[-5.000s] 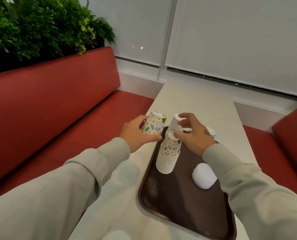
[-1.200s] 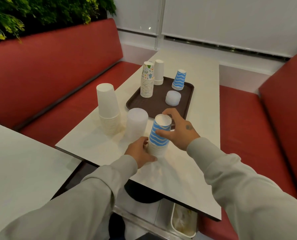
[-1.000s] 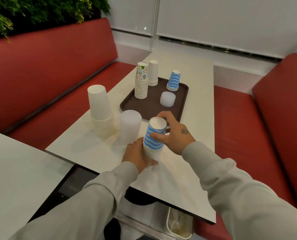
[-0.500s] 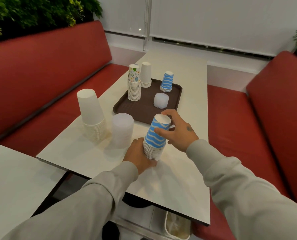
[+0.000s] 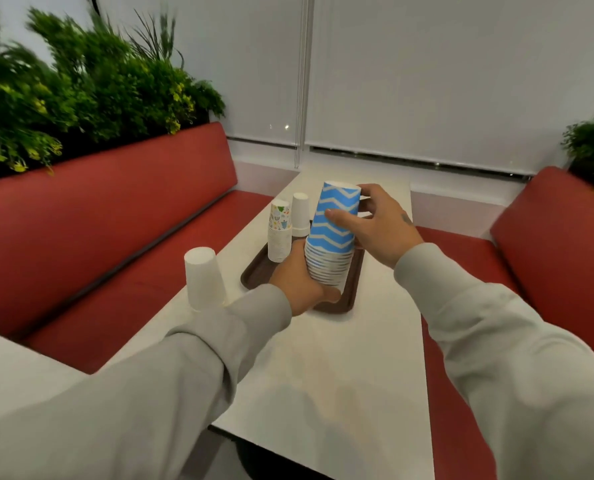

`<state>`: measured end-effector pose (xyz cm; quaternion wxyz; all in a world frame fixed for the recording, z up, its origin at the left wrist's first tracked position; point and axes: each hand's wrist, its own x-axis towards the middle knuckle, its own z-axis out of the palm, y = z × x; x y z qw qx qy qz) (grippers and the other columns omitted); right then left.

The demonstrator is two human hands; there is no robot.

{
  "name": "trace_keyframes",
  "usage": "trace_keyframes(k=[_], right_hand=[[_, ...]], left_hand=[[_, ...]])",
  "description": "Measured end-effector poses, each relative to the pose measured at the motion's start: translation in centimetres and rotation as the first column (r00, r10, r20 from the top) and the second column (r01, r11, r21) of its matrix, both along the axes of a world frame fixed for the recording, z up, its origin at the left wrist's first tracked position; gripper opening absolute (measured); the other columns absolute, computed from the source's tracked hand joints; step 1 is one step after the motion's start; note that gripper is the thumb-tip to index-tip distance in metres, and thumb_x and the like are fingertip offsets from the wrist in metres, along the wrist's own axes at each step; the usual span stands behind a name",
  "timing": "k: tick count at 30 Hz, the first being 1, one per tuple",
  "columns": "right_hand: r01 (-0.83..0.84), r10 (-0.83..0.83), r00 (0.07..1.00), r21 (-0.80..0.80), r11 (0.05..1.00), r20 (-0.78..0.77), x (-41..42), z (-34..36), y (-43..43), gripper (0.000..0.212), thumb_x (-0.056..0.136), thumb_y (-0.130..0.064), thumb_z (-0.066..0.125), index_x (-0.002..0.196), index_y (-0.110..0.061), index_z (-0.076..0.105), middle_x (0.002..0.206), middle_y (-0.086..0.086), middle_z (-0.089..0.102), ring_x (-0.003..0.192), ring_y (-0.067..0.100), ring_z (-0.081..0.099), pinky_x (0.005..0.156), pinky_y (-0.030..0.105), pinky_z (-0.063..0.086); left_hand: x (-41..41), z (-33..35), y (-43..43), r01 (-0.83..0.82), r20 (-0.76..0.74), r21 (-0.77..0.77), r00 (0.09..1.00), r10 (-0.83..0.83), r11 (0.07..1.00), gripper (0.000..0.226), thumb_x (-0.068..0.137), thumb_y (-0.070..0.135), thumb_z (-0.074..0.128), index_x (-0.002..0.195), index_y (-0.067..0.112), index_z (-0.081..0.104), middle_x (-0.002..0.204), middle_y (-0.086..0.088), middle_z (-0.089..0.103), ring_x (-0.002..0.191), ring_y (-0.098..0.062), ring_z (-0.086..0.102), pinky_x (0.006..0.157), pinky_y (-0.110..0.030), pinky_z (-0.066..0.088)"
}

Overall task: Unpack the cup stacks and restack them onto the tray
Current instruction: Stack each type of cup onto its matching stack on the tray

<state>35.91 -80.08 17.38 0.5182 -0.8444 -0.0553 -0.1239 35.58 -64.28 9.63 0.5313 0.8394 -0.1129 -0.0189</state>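
A stack of upside-down blue zigzag cups (image 5: 333, 233) is held up in the air in front of the brown tray (image 5: 257, 271). My left hand (image 5: 299, 282) grips the stack's lower rims. My right hand (image 5: 378, 226) pinches the top cup, thumb on its side and fingers behind it. On the tray stand a patterned cup stack (image 5: 280, 235) and a plain white cup stack (image 5: 300, 214). The held stack hides the rest of the tray.
A tall white cup stack (image 5: 203, 282) stands on the white table (image 5: 340, 368) left of the tray. Red benches (image 5: 98, 220) run along both sides of the table. Green plants (image 5: 81, 95) sit behind the left bench.
Both hands have lifted the blue zigzag stack off the table and carried it up and forward toward the tray. The view has tilted up and closed in.
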Motion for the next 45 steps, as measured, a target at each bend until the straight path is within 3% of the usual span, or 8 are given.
trace_keyframes(k=[4, 7, 13, 16, 20, 28, 33, 45], right_hand=[[-0.008, 0.009, 1.000, -0.029, 1.000, 0.017, 1.4, 2.8, 1.6, 0.069, 0.078, -0.047, 0.081, 0.134, -0.028, 0.046, 0.123, -0.004, 0.063, 0.106, 0.016, 0.066, 0.086, 0.043, 0.060], [-0.006, 0.007, 1.000, -0.005, 1.000, 0.025, 2.6, 4.2, 3.5, 0.070, 0.078, -0.045, 0.082, 0.134, -0.029, 0.044, 0.121, -0.006, 0.063, 0.104, 0.015, 0.067, 0.086, 0.044, 0.061], [0.004, -0.004, 0.999, -0.005, 1.000, 0.041, 5.0, 5.7, 8.1, 0.068, 0.082, -0.042, 0.079, 0.136, -0.026, 0.043, 0.115, -0.009, 0.059, 0.097, 0.010, 0.065, 0.069, 0.027, 0.060], [0.016, -0.017, 1.000, 0.013, 1.000, 0.022, 6.2, 5.7, 10.3, 0.068, 0.081, -0.042, 0.080, 0.136, -0.025, 0.044, 0.113, -0.010, 0.063, 0.093, 0.004, 0.066, 0.065, 0.023, 0.061], [0.046, -0.045, 0.999, 0.052, 0.998, -0.019, 7.6, 5.3, 12.9, 0.067, 0.079, -0.038, 0.084, 0.133, -0.024, 0.046, 0.116, -0.004, 0.067, 0.095, 0.011, 0.070, 0.074, 0.032, 0.063], [0.116, -0.102, 0.987, 0.116, 0.986, -0.125, 10.4, 3.6, 16.5, 0.073, 0.069, -0.026, 0.092, 0.123, -0.020, 0.043, 0.117, 0.001, 0.065, 0.100, 0.020, 0.070, 0.079, 0.044, 0.063], [0.158, -0.147, 0.985, 0.126, 0.979, -0.094, 11.9, 3.0, 17.0, 0.070, 0.072, -0.030, 0.089, 0.125, -0.023, 0.043, 0.114, -0.003, 0.063, 0.094, 0.011, 0.067, 0.063, 0.023, 0.058], [0.153, -0.132, 0.986, 0.232, 0.961, -0.103, 18.8, 2.5, 14.3, 0.067, 0.076, -0.026, 0.087, 0.127, -0.024, 0.043, 0.112, -0.006, 0.065, 0.091, 0.009, 0.069, 0.060, 0.018, 0.056]], left_hand=[[2.2, 4.2, 1.9, 0.017, 0.092, 0.051, 0.995, -0.022, 0.999, 0.094, 0.051, 0.033, 0.083, 0.132, 0.035, 0.036, 0.115, 0.008, 0.063, 0.102, -0.016, 0.063, 0.084, -0.034, 0.055], [3.7, 6.4, 3.9, 0.014, 0.113, 0.115, 0.993, -0.027, 0.993, 0.094, 0.057, 0.028, 0.086, 0.135, 0.030, 0.034, 0.114, 0.006, 0.062, 0.101, -0.017, 0.064, 0.087, -0.042, 0.057], [7.0, 8.1, 8.5, 0.057, 0.125, 0.141, 0.989, -0.074, 0.988, 0.094, 0.064, 0.020, 0.088, 0.139, 0.029, 0.032, 0.114, 0.008, 0.061, 0.105, -0.016, 0.062, 0.090, -0.037, 0.055], [8.7, 8.3, 10.6, 0.070, 0.135, 0.067, 0.988, -0.079, 0.995, 0.086, 0.067, 0.037, 0.089, 0.136, 0.031, 0.037, 0.113, 0.012, 0.063, 0.103, -0.011, 0.065, 0.091, -0.037, 0.056], [10.6, 8.0, 13.0, 0.047, 0.131, -0.003, 0.990, -0.046, 0.999, 0.075, 0.070, 0.054, 0.083, 0.131, 0.034, 0.045, 0.112, 0.014, 0.066, 0.103, -0.010, 0.066, 0.092, -0.038, 0.056], [13.4, 7.2, 16.5, 0.089, 0.109, 0.066, 0.989, -0.096, 0.994, 0.062, 0.072, 0.045, 0.085, 0.122, 0.031, 0.051, 0.110, 0.012, 0.067, 0.100, -0.011, 0.065, 0.080, -0.027, 0.052], [15.1, 7.1, 16.9, 0.119, 0.094, 0.059, 0.988, -0.124, 0.991, 0.058, 0.072, 0.044, 0.086, 0.119, 0.032, 0.053, 0.108, 0.014, 0.067, 0.096, -0.007, 0.065, 0.070, -0.019, 0.048], [23.0, 6.8, 15.2, 0.181, 0.088, 0.130, 0.977, -0.193, 0.975, 0.061, 0.072, 0.053, 0.082, 0.122, 0.030, 0.055, 0.109, 0.011, 0.068, 0.097, -0.010, 0.067, 0.083, -0.031, 0.058]])
